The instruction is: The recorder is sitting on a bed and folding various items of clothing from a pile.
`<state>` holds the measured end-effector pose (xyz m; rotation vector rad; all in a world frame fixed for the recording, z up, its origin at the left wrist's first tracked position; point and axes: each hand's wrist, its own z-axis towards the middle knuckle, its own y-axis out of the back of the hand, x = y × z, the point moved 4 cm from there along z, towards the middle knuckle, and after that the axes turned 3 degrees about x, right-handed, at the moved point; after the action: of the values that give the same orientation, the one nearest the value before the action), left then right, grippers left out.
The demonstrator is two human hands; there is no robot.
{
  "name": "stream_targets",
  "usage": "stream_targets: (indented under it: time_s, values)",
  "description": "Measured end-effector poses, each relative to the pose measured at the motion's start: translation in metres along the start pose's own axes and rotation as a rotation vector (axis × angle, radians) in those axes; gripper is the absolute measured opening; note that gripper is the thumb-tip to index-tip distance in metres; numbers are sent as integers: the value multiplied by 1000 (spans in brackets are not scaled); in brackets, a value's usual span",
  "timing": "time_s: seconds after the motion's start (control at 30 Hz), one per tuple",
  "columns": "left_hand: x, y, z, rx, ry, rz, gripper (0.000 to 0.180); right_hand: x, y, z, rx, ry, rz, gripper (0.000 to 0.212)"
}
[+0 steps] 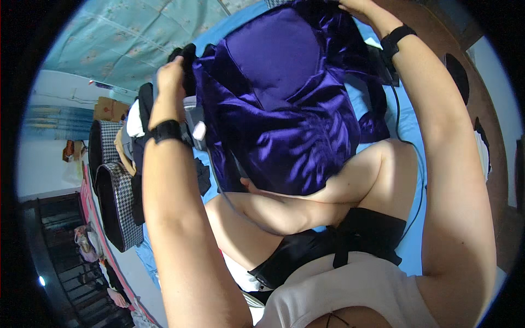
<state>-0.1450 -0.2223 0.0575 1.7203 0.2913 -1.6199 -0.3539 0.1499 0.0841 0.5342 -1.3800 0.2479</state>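
Head view: blue sheet (414, 249) underlies purple garment (295, 131), curtain (131, 44) beyond.

Bright centre, black fisheye corners

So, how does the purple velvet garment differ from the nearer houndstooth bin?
The purple velvet garment is glossy purple; the nearer houndstooth bin is patterned in dark and light. The garment looks soft and creased, while the bin has a stiff, open shape.
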Motion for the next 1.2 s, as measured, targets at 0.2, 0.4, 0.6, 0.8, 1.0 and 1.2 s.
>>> stream_targets:
  time_s: [0.2,0.4,0.6,0.8,1.0,1.2]
  values:
    - [76,-86,-144,441,428,-14,30,-114,-13,-18,459,64,-788,38]
    - [65,-170,-266,1027,127,249,54,-128,-46,-27,732,-151,-719,29]
    - [76,-171,-287,1018,-107,987,55,-134,-115,-9,816,-14,-869,31]
    - [84,-186,-287,834,-341,1016,38,-165,-115,-8,683,200,-1429,47]
    - [91,-193,-279,857,-312,823,18,-150,-121,5,804,41,-1236,19]
    - [77,-193,-302,1058,-312,671,15,-135,-134,37,481,256,-1121,21]
